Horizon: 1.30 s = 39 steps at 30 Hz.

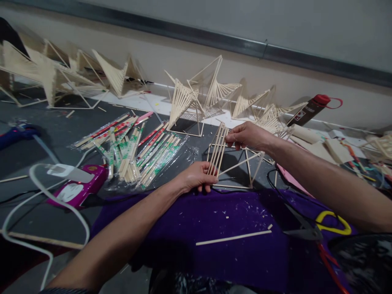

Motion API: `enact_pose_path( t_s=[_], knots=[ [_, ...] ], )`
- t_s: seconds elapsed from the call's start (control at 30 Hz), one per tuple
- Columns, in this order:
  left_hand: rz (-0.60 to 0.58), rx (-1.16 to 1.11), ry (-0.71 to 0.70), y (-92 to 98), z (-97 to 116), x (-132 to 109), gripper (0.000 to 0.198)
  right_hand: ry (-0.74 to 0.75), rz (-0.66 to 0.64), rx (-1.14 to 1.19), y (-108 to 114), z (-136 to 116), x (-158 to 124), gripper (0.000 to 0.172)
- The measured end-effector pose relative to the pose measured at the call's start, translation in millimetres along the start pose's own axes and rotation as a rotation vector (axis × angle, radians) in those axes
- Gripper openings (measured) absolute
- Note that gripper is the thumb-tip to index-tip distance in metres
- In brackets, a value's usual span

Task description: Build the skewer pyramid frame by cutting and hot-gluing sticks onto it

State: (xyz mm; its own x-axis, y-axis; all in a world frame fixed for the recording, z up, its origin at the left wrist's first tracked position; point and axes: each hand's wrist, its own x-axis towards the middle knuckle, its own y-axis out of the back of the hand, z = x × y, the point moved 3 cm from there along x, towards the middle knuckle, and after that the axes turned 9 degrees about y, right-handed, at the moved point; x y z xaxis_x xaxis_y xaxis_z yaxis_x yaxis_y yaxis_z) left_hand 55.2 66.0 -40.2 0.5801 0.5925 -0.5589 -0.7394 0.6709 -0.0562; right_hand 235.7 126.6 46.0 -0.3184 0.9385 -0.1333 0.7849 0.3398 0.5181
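In front of me is a small frame of thin wooden sticks (pixel 242 164), with a row of several slanting chopsticks (pixel 218 149) along its left side. My left hand (pixel 198 175) is closed, thumb and fingers pinching the lower ends of that row. At the upper end, my right hand (pixel 246 134) is closed with its fingertips on the outermost chopstick; its fingers are partly hidden. A loose chopstick (pixel 234 237) lies on the purple cloth (pixel 245 261) below my hands. Paper-sleeved chopsticks (pixel 159 159) in clear plastic wrap lie left of the frame.
Finished-looking twisted stick models (pixel 183 100) line the wall. A magenta device (pixel 81 188) with a white cable and a blue glue gun (pixel 20 134) are at left. Scissors with yellow handles (pixel 333 222) lie at right, near red-handled pliers (pixel 329 257). A dark bottle (pixel 309 111) leans behind.
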Motion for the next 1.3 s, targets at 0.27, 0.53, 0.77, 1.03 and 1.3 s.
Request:
enact_pose_path(
  t_s=[0.27,0.53,0.77,1.03,1.3],
  knots=[
    [-0.011,-0.001,0.012,2.2,-3.7,1.7,0.026,-0.015,-0.005,0.048,-3.0,-1.9,0.4,0.013],
    [-0.005,0.014,0.005,1.8,-1.3,0.0,0.026,0.004,-0.011,0.051,-3.2,1.7,2.0,0.015],
    [-0.016,0.014,-0.001,3.2,-0.4,-1.2,0.022,0.01,-0.026,0.071,-4.5,0.3,1.1,0.014],
    [-0.097,-0.07,0.004,7.4,-0.3,3.1,0.021,0.01,-0.032,0.057,-5.1,-3.5,-0.1,0.013],
    [-0.138,-0.106,0.016,7.3,-1.6,6.9,0.019,0.032,-0.052,0.04,-3.7,-1.2,1.6,0.014]
  ],
)
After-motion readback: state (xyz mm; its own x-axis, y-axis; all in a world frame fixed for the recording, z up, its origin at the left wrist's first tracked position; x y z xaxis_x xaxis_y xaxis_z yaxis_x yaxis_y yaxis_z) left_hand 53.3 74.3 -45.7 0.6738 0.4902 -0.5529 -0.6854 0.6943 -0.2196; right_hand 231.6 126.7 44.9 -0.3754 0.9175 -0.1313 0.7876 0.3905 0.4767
